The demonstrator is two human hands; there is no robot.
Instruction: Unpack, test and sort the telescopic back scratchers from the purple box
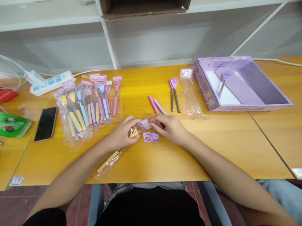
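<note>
My left hand [123, 134] is closed around the hand-shaped head of a yellow back scratcher [108, 160] in a clear plastic bag; its handle slants down to the left. With thumb and forefinger, my right hand [169, 128] pinches the edge of a small purple printed card [144, 125], which lies by the bag's top end. Just below, more purple cards [151, 137] lie on the table. Beyond my hands are loose pink [153, 104] and lilac handle tubes [160, 106]. Two back scratchers with bare metal rods [174, 95] lie to their right.
Several bagged back scratchers [90, 105] lie at left, near a phone [45, 124], a power strip [53, 82] and a green packet [10, 123]. Empty clear bags [191, 94] lie beside a purple box [241, 107] holding a lilac back scratcher. A cardboard box [146, 14] sits above.
</note>
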